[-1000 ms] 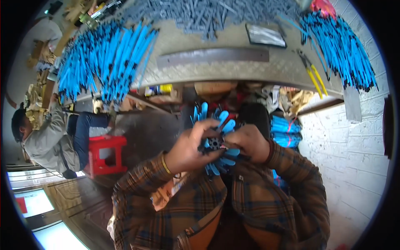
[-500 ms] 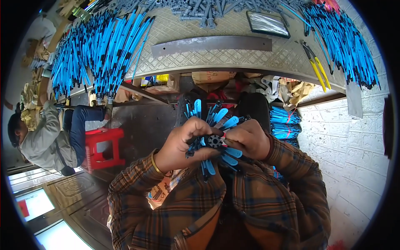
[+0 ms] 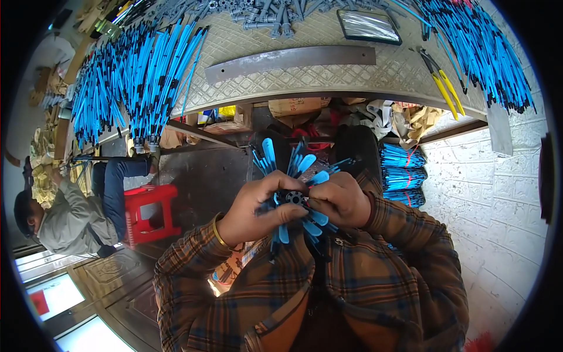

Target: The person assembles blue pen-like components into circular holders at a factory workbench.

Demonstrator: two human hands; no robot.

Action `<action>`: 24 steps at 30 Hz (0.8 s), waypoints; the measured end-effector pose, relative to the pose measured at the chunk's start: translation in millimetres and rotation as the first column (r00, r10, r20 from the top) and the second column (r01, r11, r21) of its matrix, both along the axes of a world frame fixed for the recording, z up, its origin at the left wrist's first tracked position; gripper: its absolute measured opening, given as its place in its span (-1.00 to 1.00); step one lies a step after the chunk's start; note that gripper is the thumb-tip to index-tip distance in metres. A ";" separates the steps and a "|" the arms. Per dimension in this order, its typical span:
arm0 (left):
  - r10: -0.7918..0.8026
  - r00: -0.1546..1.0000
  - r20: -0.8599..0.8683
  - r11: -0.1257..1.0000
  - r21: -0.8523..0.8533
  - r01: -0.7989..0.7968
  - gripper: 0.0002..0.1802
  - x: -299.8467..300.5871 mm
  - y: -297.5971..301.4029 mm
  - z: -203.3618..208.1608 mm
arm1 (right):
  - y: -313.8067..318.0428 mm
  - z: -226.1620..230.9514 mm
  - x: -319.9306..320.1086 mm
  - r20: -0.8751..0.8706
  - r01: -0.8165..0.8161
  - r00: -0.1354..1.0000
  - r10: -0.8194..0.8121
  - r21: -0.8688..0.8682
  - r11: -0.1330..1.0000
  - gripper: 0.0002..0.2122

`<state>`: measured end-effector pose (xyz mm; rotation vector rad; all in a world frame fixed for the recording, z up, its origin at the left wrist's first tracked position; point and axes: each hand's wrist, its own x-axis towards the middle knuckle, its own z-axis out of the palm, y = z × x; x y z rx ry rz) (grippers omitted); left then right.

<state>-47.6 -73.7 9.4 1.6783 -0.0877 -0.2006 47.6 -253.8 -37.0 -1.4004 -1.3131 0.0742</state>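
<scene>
Above my lap, my left hand (image 3: 252,208) is wrapped round a black notched hub (image 3: 294,198), its thumb lying along the near side. Several blue strips with rounded, paddle-like ends (image 3: 269,150) fan out around the hub, along with thinner blue and black rods. My right hand (image 3: 341,200) is closed at the hub's right side, fingertips pinched together. Whatever lies inside that pinch is hidden by the fingers.
Bundles of blue rods with black joints (image 3: 155,82) cover the table's left, with more (image 3: 481,56) at the right. Grey plastic parts (image 3: 281,20), a metal bar (image 3: 293,57) and yellow-handled pliers (image 3: 444,88) lie between. At left, another person (image 3: 73,214) sits near a red stool (image 3: 153,214).
The view has shifted slightly. The hub and its blue strips have moved a little left and tilted in my left hand, and my right hand has come slightly left with them.
</scene>
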 end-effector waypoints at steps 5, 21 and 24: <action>0.019 0.999 0.043 0.997 0.074 -0.023 -0.64 0.4 0.3 -1.2 | 0.2 2.1 1.3 0.026 0.012 1.000 -0.012 -0.002 1.000 -0.79; -0.155 0.986 -0.065 0.981 0.109 0.161 -0.66 18.0 11.7 0.8 | -3.5 2.0 4.3 -0.180 -0.071 0.982 0.048 -0.124 0.990 -0.90; -0.179 0.983 -0.041 0.982 0.052 0.181 -0.66 20.2 13.1 -4.3 | -4.4 4.0 4.5 -0.259 -0.085 0.965 0.044 -0.149 0.985 -0.94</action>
